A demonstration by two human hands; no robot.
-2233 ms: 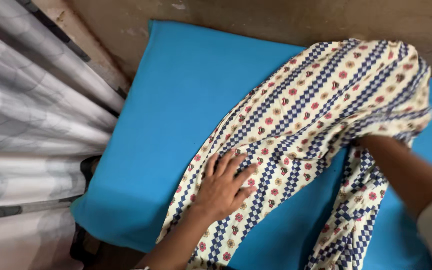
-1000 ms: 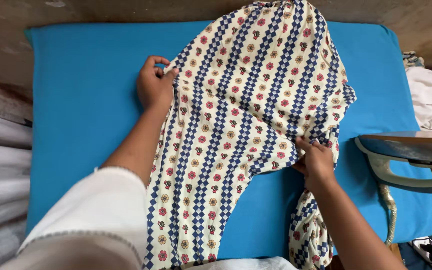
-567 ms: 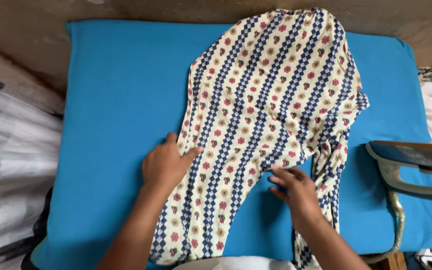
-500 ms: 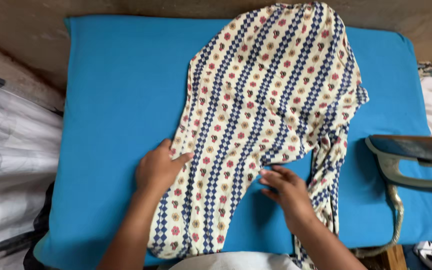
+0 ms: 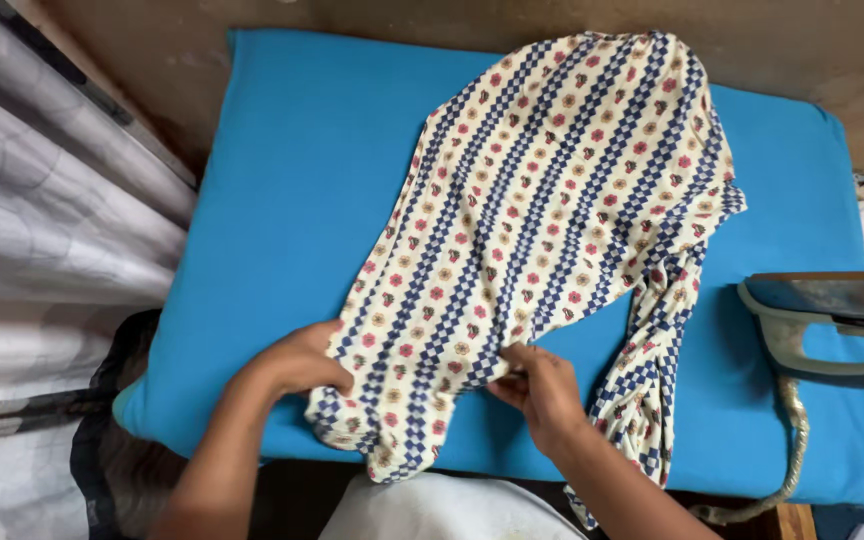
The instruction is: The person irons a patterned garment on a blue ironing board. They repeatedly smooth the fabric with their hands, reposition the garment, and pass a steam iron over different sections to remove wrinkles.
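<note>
Fingers of left hand (image 5: 297, 362) closed on left edge of patterned garment (image 5: 552, 190), fingers of right hand (image 5: 544, 390) pinching its right edge. Garment spread flat on blue pad (image 5: 282, 200). Iron (image 5: 832, 320) standing at right, near the garment.

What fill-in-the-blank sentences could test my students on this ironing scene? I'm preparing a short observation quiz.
1. The patterned garment lies on a pad coloured ____.
2. The left hand and right hand both grip the garment's ____ edge, the one closest to the person.
3. The iron sits at the pad's ____ side.

Missing words: blue; near; right
</note>
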